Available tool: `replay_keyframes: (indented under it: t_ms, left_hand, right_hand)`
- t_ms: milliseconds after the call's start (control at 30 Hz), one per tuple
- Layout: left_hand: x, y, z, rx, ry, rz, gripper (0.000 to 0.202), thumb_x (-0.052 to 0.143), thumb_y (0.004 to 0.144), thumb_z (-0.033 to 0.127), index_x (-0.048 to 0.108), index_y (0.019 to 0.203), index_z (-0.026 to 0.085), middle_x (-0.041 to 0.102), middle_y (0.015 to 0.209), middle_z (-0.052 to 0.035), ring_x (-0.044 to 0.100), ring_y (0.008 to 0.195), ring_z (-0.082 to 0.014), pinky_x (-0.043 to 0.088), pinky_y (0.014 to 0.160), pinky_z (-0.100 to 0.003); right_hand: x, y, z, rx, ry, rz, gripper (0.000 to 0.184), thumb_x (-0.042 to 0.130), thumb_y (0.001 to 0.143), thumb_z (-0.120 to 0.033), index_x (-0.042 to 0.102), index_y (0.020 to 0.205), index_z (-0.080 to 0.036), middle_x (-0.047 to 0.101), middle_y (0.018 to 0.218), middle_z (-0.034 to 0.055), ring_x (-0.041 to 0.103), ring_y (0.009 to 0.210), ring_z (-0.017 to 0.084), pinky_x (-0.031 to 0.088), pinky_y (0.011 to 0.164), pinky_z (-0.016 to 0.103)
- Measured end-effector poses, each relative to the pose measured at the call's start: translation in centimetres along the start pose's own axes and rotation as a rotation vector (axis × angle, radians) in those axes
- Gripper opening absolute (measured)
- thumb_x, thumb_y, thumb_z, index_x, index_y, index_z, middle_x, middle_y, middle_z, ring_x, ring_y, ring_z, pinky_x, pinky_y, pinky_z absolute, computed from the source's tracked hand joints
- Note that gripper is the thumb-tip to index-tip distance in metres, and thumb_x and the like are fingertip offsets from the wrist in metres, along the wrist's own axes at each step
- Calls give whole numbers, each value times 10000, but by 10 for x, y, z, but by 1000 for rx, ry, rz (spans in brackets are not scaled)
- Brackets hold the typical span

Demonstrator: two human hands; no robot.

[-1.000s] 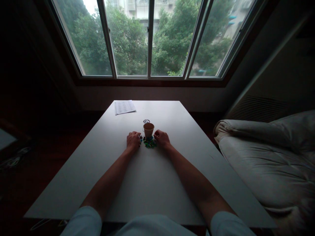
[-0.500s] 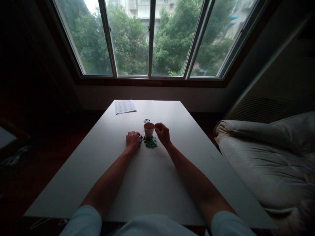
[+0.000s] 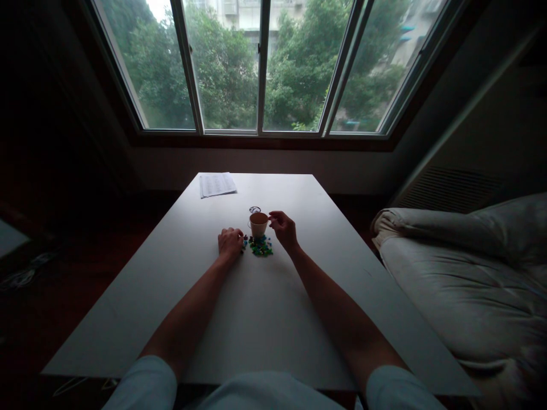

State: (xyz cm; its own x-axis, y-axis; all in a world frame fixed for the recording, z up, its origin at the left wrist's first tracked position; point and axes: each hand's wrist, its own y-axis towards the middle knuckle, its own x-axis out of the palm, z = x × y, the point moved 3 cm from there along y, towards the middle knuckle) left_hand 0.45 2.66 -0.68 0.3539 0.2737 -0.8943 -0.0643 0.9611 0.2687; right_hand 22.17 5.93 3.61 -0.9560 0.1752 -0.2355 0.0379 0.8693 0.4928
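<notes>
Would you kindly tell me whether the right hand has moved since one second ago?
Yes; the right hand has moved up in the view, from beside the lower part of the cup to about rim level.

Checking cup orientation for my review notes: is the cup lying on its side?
No, the cup stands upright with its open rim facing up.

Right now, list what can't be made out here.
In the head view:
Cup: bottom, hidden by its near wall.
Left hand: palm, hidden by its own back.
Right hand: anything pinched, too small to tell.
Papers: print too small to read.
Padded furniture: cut by the right edge.
</notes>
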Motion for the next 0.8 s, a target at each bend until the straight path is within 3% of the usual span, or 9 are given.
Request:
replay_keyframes:
  t_ms: [133, 400, 600, 800]
  left_hand:
    - [0, 0, 0, -5, 0, -3, 212, 543, 917, 324, 736, 980, 262, 670, 1066, -83, 497, 1068, -266, 382, 899, -382]
    - [0, 2, 0, 19, -77, 54, 223, 539, 916, 288, 758, 947, 256, 685, 1031, -88, 530, 1027, -269, 406, 917, -402]
    - [-6, 3, 3, 52, -256, 183, 283, 472, 954, 273, 742, 1023, 222, 667, 1027, -93, 574, 1001, -229, 441, 929, -355]
    - [-2, 9, -5, -19, -503, 252, 263, 480, 938, 290, 725, 975, 200, 682, 981, -70, 610, 873, -180, 472, 865, -317]
  right_hand:
    - [-6, 2, 12, 18, -172, -36, 213, 531, 874, -306, 697, 967, -211, 737, 849, 28, 677, 703, 167, 523, 679, 279]
    - [-4, -6, 37, 90, -653, -290, 111, 629, 831, -245, 730, 861, -211, 723, 887, 48, 643, 805, 164, 441, 714, 250]
    - [-1, -11, 44, 110, -695, -351, 126, 623, 842, -246, 734, 891, -215, 713, 927, 53, 623, 818, 158, 419, 713, 239]
    - [-2, -12, 49, 101, -679, -319, 153, 596, 867, -256, 733, 912, -205, 706, 927, 53, 617, 828, 164, 416, 729, 250]
